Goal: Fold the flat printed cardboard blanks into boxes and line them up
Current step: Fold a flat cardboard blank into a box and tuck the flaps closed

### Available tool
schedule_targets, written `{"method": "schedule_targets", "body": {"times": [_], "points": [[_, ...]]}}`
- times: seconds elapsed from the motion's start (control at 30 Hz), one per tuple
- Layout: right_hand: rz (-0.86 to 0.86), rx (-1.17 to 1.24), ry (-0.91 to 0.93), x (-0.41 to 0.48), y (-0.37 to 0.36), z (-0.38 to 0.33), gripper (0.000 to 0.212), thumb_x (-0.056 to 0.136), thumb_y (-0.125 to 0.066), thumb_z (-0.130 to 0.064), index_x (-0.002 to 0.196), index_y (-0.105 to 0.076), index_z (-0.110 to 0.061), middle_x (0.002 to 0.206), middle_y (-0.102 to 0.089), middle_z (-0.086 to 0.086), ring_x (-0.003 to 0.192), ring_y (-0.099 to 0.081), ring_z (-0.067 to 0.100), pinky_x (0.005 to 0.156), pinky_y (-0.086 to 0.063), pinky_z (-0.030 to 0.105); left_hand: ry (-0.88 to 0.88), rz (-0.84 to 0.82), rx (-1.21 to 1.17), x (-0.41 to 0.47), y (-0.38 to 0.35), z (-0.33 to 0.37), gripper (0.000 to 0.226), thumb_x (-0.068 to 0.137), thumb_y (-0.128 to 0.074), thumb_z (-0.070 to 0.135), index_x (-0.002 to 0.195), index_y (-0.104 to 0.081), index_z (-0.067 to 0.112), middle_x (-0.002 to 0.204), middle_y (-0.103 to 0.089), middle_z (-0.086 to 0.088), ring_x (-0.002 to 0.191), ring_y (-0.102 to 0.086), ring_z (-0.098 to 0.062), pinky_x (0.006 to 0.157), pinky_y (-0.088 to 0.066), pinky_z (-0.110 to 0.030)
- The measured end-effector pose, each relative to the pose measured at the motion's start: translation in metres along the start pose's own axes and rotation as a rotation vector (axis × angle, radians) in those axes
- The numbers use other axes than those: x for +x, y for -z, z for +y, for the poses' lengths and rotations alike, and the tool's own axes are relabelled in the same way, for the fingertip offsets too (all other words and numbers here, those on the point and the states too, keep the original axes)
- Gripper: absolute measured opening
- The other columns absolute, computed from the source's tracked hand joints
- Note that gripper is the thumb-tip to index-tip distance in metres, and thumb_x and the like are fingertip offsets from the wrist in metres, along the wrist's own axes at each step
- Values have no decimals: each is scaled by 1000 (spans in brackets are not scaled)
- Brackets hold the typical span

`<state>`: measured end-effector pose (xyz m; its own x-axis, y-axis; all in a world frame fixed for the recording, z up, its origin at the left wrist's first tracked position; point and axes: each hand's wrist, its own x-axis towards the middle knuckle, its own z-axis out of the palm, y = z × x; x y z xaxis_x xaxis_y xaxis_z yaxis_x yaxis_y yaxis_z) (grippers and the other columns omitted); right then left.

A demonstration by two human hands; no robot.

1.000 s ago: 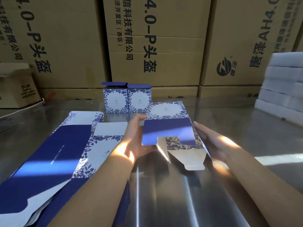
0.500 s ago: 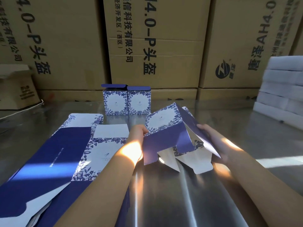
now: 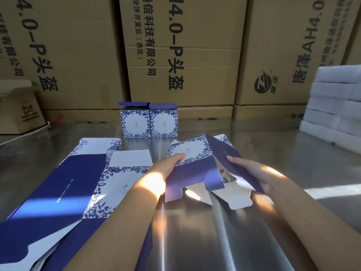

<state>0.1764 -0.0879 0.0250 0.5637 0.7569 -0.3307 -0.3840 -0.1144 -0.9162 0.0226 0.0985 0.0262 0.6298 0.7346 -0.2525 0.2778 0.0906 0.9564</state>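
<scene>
Held box edges: the half-folded blue-and-white floral cardboard box [image 3: 193, 173] was held between both hands at 12 o'clock, just above the table. Its white bottom flaps hung loose at its 6 o'clock end, and one dark blue flap stood splayed toward 1 o'clock.
Open room: bare steel lay at 6 o'clock under the flaps and out to 3 o'clock. A bare strip lay at 12 o'clock between the held box and the finished boxes.
Left hand: the left hand [image 3: 166, 169] was clamped on the box's 9 o'clock edge, with its fingers curled over the floral top panel.
Right hand: the right hand [image 3: 252, 173] held the dark blue flap at the 3 o'clock side, with a fingertip lying on the flap's face. Its thumb was hidden behind the card.
Flat blanks: a stack of flat blue-and-white printed cardboard blanks [image 3: 64, 184] lay at 9 o'clock. The stack was just beside the left forearm and ran off the near edge.
Finished boxes: two folded floral boxes [image 3: 135, 124] stood upright at 12 o'clock, touching side by side. Their blue lids were slightly raised.
Surface: a shiny steel table [image 3: 214, 231] carried streaks of sunlight.
Room: large brown corrugated cartons with black print [image 3: 195, 45] walled the far edge. A small open brown carton [image 3: 19, 112] sat at 10 o'clock. A stack of white foam blocks [image 3: 336, 106] sat at 2 o'clock.
</scene>
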Motion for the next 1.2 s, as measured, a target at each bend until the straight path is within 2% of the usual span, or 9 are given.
{"method": "schedule_targets", "body": {"times": [0.03, 0.13, 0.2, 0.3, 0.37, 0.43, 0.5, 0.87, 1.2], "points": [[18, -33, -5, 0, 1, 0, 32, 70, -73, -29, 93, -70, -6, 86, -73, 13, 66, -70, 24, 55, -55, 29, -7, 19, 27, 0, 0, 0, 42, 74, -72, 47, 100, -67, 15, 106, -66, -10, 95, -64, -26, 85, -48, -32], [63, -99, -14, 0, 5, 0, 39, 63, -77, -30, 93, -70, -6, 89, -72, 14, 71, -67, 27, 72, -54, 35, -31, 43, 77, 2, 1, -1, 49, 75, -72, 46, 112, -66, 14, 111, -63, -7, 96, -60, -23, 80, -43, -28], [87, -129, -17, 0, 7, -1, 42, 59, -79, -30, 92, -71, -6, 90, -72, 15, 73, -67, 28, 75, -53, 37, -41, 37, 96, 3, 1, -2, 51, 75, -72, 45, 116, -66, 16, 115, -62, -6, 101, -59, -23, 84, -43, -28], [108, -175, -14, -1, 8, -2, 43, 57, -79, -32, 91, -72, -7, 90, -73, 13, 69, -67, 26, 69, -53, 33, -27, 5, 66, 2, 2, -2, 48, 73, -75, 43, 113, -67, 17, 117, -64, -7, 105, -61, -26, 99, -45, -36], [123, -193, -19, -1, 9, -2, 42, 59, -79, -31, 92, -71, -6, 87, -73, 13, 64, -68, 25, 63, -54, 31, -28, -11, 63, 3, 2, -3, 48, 72, -76, 42, 111, -68, 16, 117, -64, -9, 106, -61, -28, 100, -44, -40], [156, -205, -30, -2, 9, -3, 34, 66, -79, -29, 89, -70, -4, 77, -73, 13, 55, -67, 23, 49, -52, 27, -34, -12, 90, 6, 3, -4, 51, 73, -76, 43, 114, -67, 14, 118, -64, -9, 108, -60, -28, 101, -44, -40], [183, -212, -37, -2, 10, -3, 30, 72, -78, -27, 87, -69, -3, 71, -72, 14, 48, -66, 23, 41, -50, 26, -38, -20, 119, 9, 3, -5, 55, 74, -75, 43, 117, -65, 11, 121, -63, -10, 110, -59, -29, 101, -44, -40], [266, -281, -54, -1, 10, -2, 30, 72, -81, -24, 90, -68, -4, 75, -73, 14, 54, -69, 28, 43, -54, 34, -82, -23, 94, 12, 1, -8, 68, 76, -76, 35, 134, -50, 12, 133, -55, -10, 120, -53, -33, 104, -40, -43], [298, -310, -57, -3, 7, -3, 27, 72, -80, -22, 90, -69, -5, 72, -73, 13, 52, -69, 27, 41, -53, 31, -123, 27, 138, 11, 0, -7, 66, 81, -72, 31, 139, -44, 14, 138, -51, -8, 122, -50, -31, 106, -39, -43]]}}
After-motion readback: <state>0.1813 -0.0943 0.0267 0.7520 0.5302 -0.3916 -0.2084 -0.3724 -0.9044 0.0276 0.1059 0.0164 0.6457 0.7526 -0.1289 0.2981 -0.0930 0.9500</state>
